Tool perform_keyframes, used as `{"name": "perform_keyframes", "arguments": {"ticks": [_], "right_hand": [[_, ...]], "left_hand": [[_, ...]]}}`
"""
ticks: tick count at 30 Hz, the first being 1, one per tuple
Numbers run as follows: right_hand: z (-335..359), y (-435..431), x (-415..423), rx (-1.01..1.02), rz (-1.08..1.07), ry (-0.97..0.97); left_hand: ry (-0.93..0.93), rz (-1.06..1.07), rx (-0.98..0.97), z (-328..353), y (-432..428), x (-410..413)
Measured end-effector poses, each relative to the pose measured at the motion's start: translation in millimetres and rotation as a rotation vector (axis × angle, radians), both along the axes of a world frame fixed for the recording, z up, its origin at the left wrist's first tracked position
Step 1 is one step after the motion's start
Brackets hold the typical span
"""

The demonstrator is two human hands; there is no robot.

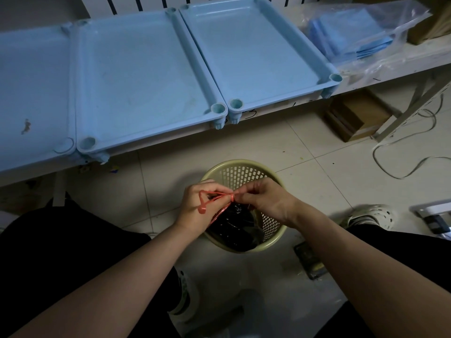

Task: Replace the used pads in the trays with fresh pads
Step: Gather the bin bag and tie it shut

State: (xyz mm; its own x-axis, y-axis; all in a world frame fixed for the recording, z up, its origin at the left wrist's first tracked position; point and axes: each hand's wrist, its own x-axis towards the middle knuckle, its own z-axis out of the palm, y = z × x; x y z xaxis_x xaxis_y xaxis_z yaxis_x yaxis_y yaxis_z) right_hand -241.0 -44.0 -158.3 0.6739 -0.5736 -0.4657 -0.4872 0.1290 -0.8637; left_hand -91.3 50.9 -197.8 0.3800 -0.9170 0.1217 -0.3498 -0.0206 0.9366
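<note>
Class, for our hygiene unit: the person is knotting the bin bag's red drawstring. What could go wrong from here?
1. The left hand and right hand pinch the red drawstring; a loose knot might let the black bag spill.
2. The left tray shows a brown stain; fresh pads might cover it uncleaned.

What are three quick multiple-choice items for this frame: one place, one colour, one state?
1. Where is the stack of pads? A in a drawer; B on the shelf, right of the trays; C on the floor.
2. What colour is the string on the black bag? A red; B green; C white.
3. What are the left hand and right hand doing? A resting on a tray; B hanging idle; C pinching the string.
B: pads lie wrapped beside the trays. A: red loops show. C: both pinch it above the basket.
</note>
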Motion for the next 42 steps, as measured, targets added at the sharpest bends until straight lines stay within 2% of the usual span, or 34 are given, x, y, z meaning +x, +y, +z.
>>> {"name": "perform_keyframes", "arguments": {"ticks": [3,8,11,13,16,18,20,23,24,26,28,30,32,33,35,37,39,42], "right_hand": [[-1,-1,2,-0.123,-0.024,0.023],[-4,-4,3,-0.586,-0.038,0.113],[-7,-8,-1,-0.894,0.099,0.230],[-10,-13,-7,-0.958,0.162,0.332],[-21,-12,-11,-0.929,0.199,0.463],[-24,-10,-12,-0.838,0.098,0.432],[-24,-13,-14,-0.589,-0.093,0.256],[-15,-9,-11,-0.081,-0.316,-0.023],[-12,-6,-8,0.003,-0.331,-0.064],[-9,-3,1,0.060,-0.333,-0.110],[-11,-2,6,0.069,-0.309,-0.129],[-14,-2,3,0.017,-0.192,-0.068],[-25,-5,-8,-0.169,-0.055,0.093],[-32,-7,-16,-0.270,-0.056,0.169],[-48,-9,-32,-0.396,-0.191,0.269],[-67,-12,-46,-0.459,-0.315,0.380],[-82,-15,-56,-0.418,-0.347,0.476],[-100,-19,-60,-0.081,-0.508,0.389]], "left_hand": [[0.008,-0.055,-0.008,4,-1,3],[-0.059,-0.017,0.056,12,1,9],[-0.132,-0.033,0.149,15,5,17],[-0.184,-0.037,0.205,11,9,23],[-0.208,-0.066,0.398,3,10,22],[-0.067,-0.015,0.525,2,8,22],[0.064,0.077,0.533,5,8,23],[0.257,0.166,0.352,15,5,8],[0.284,0.160,0.285,16,2,-2],[0.145,0.087,0.206,10,-2,-20],[-0.099,-0.046,0.198,-4,-4,-31],[-0.306,-0.199,0.308,-21,-6,-36],[-0.587,-0.286,0.496,-36,-8,-38],[-0.712,-0.322,0.583,-40,-9,-38],[-0.877,-0.386,0.705,-47,-14,-37],[-1.035,-0.452,0.717,-55,-21,-39],[-1.169,-0.525,0.648,-67,-30,-44],[-1.295,-0.688,0.640,-89,-47,-54]]}}
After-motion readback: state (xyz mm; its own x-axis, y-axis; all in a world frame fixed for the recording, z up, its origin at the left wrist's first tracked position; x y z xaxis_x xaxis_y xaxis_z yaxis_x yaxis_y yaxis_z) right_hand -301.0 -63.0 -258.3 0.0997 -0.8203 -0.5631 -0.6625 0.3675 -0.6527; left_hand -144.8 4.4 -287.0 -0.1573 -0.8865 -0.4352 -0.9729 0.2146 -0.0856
